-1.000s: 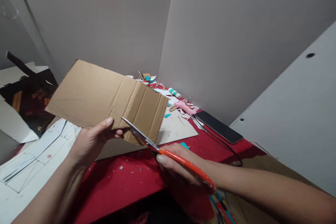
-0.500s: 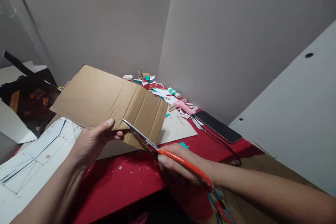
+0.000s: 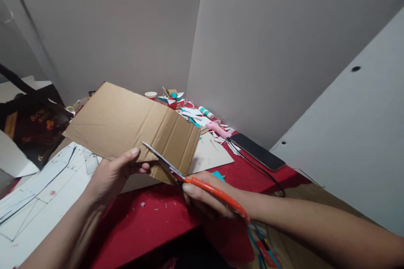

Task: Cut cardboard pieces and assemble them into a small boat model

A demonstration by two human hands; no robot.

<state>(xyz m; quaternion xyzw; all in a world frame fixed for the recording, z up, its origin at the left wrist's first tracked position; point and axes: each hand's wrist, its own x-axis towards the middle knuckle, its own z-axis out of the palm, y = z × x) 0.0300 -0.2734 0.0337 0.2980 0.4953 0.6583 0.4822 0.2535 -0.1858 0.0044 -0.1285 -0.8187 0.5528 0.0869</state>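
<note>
At nine o'clock a black printed bag sat at the counter's far left edge, with a white sheet ruled in pencil lines lying just below it. My left hand gripped the lower edge of a creased brown cardboard panel, thumb on the near face, holding it tilted above the red counter. At six o'clock my right hand was closed around the orange handles of the scissors, whose blades stood parted with the upper blade lying across the panel's bottom edge beside my left thumb. The cut looked to be in progress along that lower edge; the next move, by my judgement, called for closing the blades squarely while my left hand kept the panel taut and its thumb clear of the steel. Toward twelve o'clock a paper cup stood among coloured paper scraps. At two o'clock a dark phone lay flat on the counter, its cable trailing beside it.
</note>
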